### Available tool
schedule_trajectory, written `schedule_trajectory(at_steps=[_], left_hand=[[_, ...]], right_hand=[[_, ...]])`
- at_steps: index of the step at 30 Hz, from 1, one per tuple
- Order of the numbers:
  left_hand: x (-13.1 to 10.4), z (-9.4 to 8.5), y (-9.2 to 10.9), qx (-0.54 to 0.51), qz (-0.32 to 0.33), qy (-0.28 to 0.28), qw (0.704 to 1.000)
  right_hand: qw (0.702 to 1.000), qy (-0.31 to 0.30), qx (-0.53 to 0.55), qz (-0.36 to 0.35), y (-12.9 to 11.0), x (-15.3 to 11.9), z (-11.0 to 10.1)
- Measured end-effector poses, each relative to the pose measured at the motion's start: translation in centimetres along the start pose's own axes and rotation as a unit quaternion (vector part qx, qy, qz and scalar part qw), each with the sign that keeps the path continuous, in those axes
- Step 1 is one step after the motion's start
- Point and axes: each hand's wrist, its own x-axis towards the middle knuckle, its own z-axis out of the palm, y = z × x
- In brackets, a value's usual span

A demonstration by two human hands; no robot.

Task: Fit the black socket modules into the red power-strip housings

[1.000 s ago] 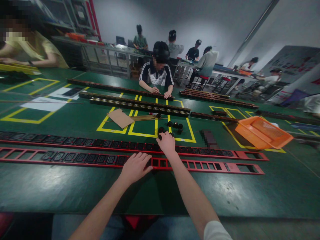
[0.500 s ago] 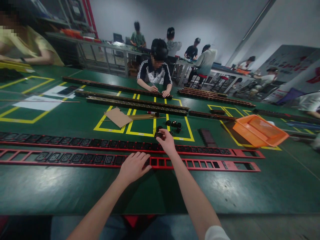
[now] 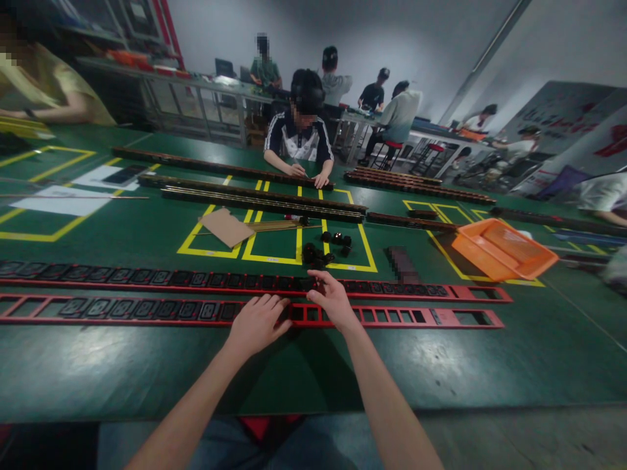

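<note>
Two long red frames lie across the table in front of me. The near frame (image 3: 443,318) has black sockets (image 3: 183,310) seated in its left part and bare square openings on the right. The far frame (image 3: 458,293) is filled with black sockets along most of its length. My left hand (image 3: 259,323) rests on the near frame, fingers stretched out over the end of the socket row. Just right of it, my right hand (image 3: 336,301) is above the frames, thumb and fingers pinching a small black socket (image 3: 318,283), partly hidden. Loose black sockets (image 3: 337,238) lie beyond the far frame.
A piece of cardboard (image 3: 226,228) and thin brass-coloured strips (image 3: 277,226) lie beyond the frames. An orange bin (image 3: 504,251) stands at the right. Long dark rails (image 3: 264,201) cross the table before a co-worker (image 3: 301,134). Papers (image 3: 63,200) lie at left.
My right hand has come back from the loose black sockets toward the near frame, carrying a socket. My left hand has stayed on the near frame. The view has shifted slightly.
</note>
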Motion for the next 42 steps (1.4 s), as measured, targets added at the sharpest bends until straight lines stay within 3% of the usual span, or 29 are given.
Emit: schedule_trajectory(at_steps=[7,11,16,42], left_hand=[[0.0,0.2,-0.2,0.004,0.001,-0.004,1.0],[-0.1,0.6,-0.3,-0.006,-0.002,0.001,1.0],[-0.2,0.5,-0.3,-0.011,-0.007,0.001,1.0],[-0.2,0.2,-0.4,-0.033,0.007,-0.011,0.999]], right_hand=[[0.997,0.066,-0.021,-0.013,0.3,-2.3,1.4],[0.985,0.037,-0.17,-0.01,0.5,-3.7,1.8],[0.947,0.012,-0.314,-0.072,0.4,-4.5,2.1],[0.886,-0.008,-0.445,-0.131,1.0,-4.6,3.1]])
